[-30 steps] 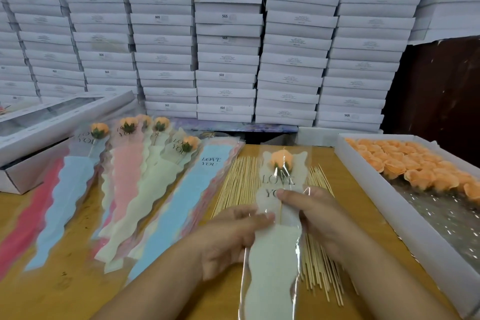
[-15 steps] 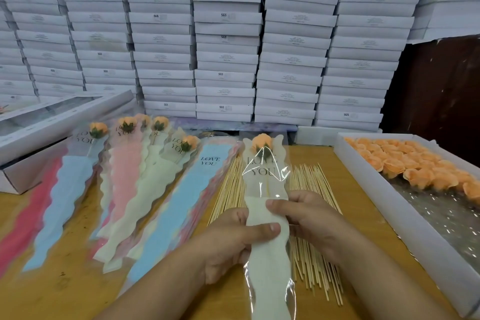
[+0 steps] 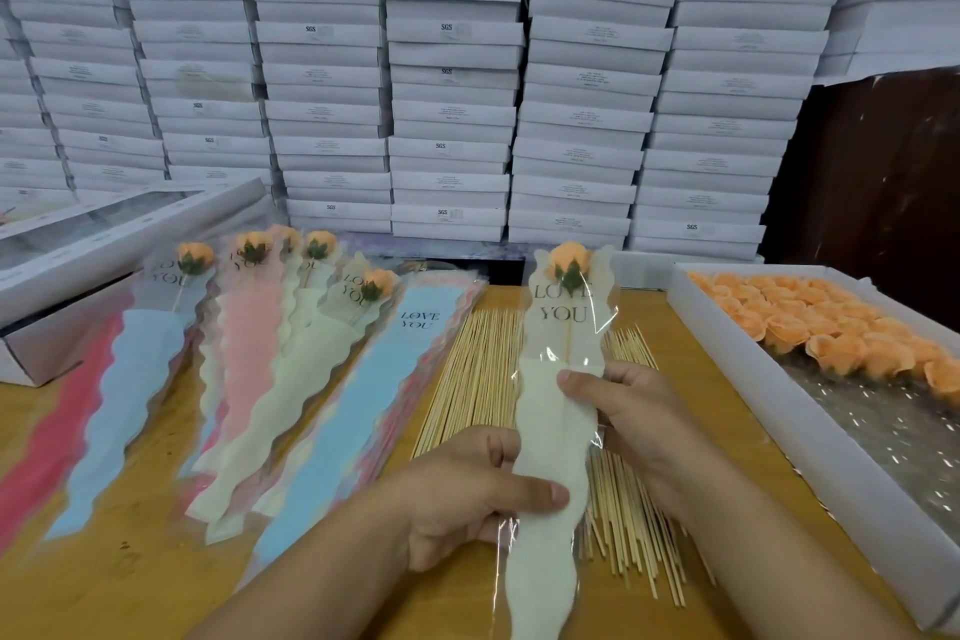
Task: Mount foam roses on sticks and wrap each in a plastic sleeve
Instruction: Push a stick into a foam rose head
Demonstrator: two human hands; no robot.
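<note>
Both hands were clamped on one sleeve (image 3: 558, 437): the left hand (image 3: 462, 489) pinched its cream, wavy-edged lower part, the right hand (image 3: 623, 411) gripped higher up. Glossy clear plastic printed LOVE YOU was seen around an orange foam rose (image 3: 570, 261) on a thin stick (image 3: 569, 338). Beneath lay a spread of pale wooden sticks (image 3: 467, 379) on the table (image 3: 130, 577). Finished roses (image 3: 249, 286) in blue, pink and cream sleeves were fanned out to the left; a white tray (image 3: 769, 411) of loose roses was set to the right.
</note>
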